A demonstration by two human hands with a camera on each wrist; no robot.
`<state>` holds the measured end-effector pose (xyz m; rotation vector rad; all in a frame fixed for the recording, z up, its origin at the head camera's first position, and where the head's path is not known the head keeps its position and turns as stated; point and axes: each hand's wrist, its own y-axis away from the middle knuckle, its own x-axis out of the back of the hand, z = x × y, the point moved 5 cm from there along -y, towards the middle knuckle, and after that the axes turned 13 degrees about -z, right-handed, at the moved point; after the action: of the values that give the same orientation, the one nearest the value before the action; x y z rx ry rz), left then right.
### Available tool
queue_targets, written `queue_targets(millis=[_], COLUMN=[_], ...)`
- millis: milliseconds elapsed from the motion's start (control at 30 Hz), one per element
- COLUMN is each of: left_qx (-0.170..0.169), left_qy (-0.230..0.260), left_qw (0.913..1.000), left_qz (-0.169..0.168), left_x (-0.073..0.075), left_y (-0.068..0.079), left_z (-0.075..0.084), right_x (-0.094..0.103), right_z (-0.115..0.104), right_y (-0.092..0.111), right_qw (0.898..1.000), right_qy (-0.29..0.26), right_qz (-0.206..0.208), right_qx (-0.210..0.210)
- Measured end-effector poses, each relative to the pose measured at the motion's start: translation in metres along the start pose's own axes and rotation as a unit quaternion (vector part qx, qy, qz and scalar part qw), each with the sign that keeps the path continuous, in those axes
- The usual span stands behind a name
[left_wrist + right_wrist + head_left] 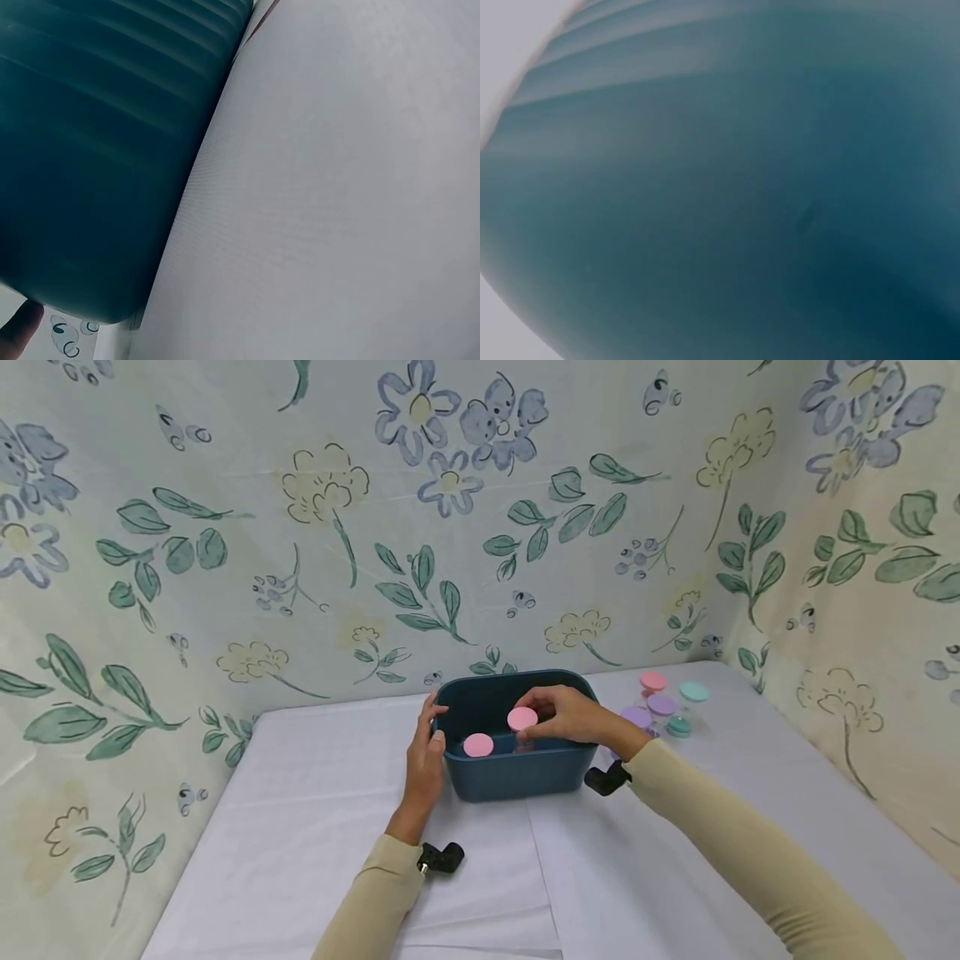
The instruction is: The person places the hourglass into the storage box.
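A dark teal plastic bin [517, 777] stands on the white-covered table; its ribbed outer wall [97, 165] fills much of the left wrist view. My left hand [425, 760] rests against the bin's left side, fingers by the rim. In the left wrist view one fingertip [22, 324] touches the wall. With my right hand [566, 714] I pinch a small clear jar with a pink lid [522, 719], held upright inside the bin's opening. Another pink-lidded jar [478, 745] sits in the bin, front left. The right wrist view shows only the bin's blurred wall [705, 187].
Right of the bin stand several small jars: a pink-lidded one [653, 681], purple-lidded ones [662, 704] and teal-lidded ones [693, 692]. My right forearm partly covers this group. Floral cloth [450, 527] hangs behind the table [322, 827] and at both sides.
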<state>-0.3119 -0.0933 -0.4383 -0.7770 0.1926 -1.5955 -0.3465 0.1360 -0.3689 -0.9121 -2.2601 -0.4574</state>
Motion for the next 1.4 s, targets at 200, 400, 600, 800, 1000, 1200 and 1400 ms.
queue_targets(millis=[200,400,600,800,1000,1200,1400], left_qx=[0.004,-0.003,-0.005,-0.006,0.007,-0.004,-0.005], left_qy=[0.000,0.003,0.006,0.011,0.024,0.007,0.008], left_qw=[1.0000,1.0000,1.0000,0.9999,0.9997,1.0000,1.0000], left_qz=[0.001,-0.001,-0.001,-0.003,-0.006,-0.001,-0.002], left_x=[-0.001,-0.001,0.001,0.001,0.001,0.001,-0.001], left_y=[0.000,0.000,0.002,0.001,0.000,0.001,0.000], left_z=[0.000,0.002,0.002,0.004,0.011,0.004,0.000], right_x=[-0.001,-0.002,-0.004,-0.005,-0.006,-0.007,-0.008], right_z=[0.000,0.000,0.001,-0.002,-0.002,0.000,0.001], right_y=[-0.001,-0.001,-0.002,-0.001,-0.001,-0.003,-0.003], right_qw=[1.000,1.000,0.999,0.998,0.998,0.997,0.996], right_qy=[0.006,0.010,0.016,0.019,0.020,0.024,0.027], right_qz=[-0.016,-0.026,-0.042,-0.049,-0.063,-0.073,-0.078], right_qx=[-0.003,-0.006,-0.013,-0.020,-0.024,-0.029,-0.035])
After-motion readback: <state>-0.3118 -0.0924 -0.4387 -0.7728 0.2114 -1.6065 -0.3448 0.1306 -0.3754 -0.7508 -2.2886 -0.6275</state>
